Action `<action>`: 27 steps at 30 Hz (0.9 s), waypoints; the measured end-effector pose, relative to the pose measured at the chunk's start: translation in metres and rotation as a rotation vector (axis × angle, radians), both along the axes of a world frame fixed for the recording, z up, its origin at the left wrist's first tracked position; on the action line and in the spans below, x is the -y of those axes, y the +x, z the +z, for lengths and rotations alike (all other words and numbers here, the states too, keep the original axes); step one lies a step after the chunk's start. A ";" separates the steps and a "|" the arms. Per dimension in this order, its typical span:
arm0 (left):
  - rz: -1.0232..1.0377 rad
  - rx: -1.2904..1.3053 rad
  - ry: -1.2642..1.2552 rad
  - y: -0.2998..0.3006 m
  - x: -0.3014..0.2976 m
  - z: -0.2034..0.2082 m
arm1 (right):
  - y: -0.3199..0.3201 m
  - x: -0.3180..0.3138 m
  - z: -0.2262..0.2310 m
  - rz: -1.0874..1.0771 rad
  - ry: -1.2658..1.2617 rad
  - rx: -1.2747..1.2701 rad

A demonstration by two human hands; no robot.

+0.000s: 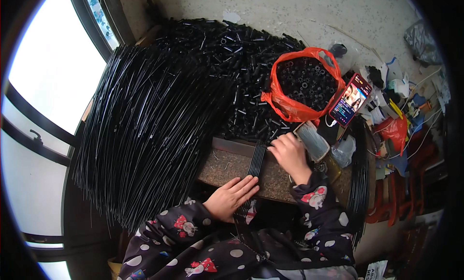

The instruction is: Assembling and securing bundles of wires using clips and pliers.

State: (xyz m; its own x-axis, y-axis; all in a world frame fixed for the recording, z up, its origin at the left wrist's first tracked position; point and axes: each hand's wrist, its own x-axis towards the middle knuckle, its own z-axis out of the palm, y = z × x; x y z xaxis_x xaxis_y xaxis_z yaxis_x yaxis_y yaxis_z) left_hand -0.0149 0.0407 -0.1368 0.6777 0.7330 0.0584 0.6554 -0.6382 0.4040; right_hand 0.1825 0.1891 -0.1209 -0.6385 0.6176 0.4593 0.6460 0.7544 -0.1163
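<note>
A narrow row of thin black rods (256, 160) lies side by side across the speckled brown tabletop (220, 169), its lower part running toward my lap. My left hand (233, 197) rests flat on the row, fingers stretched out over the rods. Close to the row's far end is my right hand (289, 155), its fingers bent together; whatever they hold is too small to tell. Beyond the hands spreads a heap of small black tube-shaped parts (246, 86), which the far ends of the rods reach.
Left lies a large stack of long black rods (145, 135). A red plastic bag (280, 108) holds black toothed rings. A lit phone (350, 100) with a cable leans beside it. Nearer are a container of thin pins (313, 140), a clear bag (344, 151) and more rods (358, 183).
</note>
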 end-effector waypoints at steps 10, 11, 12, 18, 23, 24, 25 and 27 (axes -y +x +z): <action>-0.032 0.017 -0.008 -0.002 -0.003 -0.001 | 0.037 0.018 -0.005 -0.002 -0.275 -0.017; -0.024 0.026 -0.006 -0.002 -0.002 -0.002 | 0.034 0.014 -0.003 -0.003 -0.288 -0.051; -0.025 0.024 -0.006 -0.002 -0.002 -0.001 | 0.033 0.013 -0.003 -0.004 -0.300 -0.085; -0.009 0.052 -0.015 -0.001 -0.002 -0.002 | 0.034 -0.001 -0.003 0.070 -0.192 -0.105; 0.013 0.003 -0.003 0.001 -0.001 -0.003 | 0.034 -0.002 0.000 0.121 -0.255 -0.082; 0.014 0.002 -0.003 0.001 0.000 -0.002 | 0.035 -0.004 0.001 0.126 -0.232 -0.069; 0.011 -0.009 -0.008 0.001 0.000 -0.001 | 0.035 -0.007 0.002 0.131 -0.209 -0.057; 0.008 -0.021 -0.012 0.002 -0.001 0.001 | 0.033 -0.016 0.003 0.132 -0.187 -0.055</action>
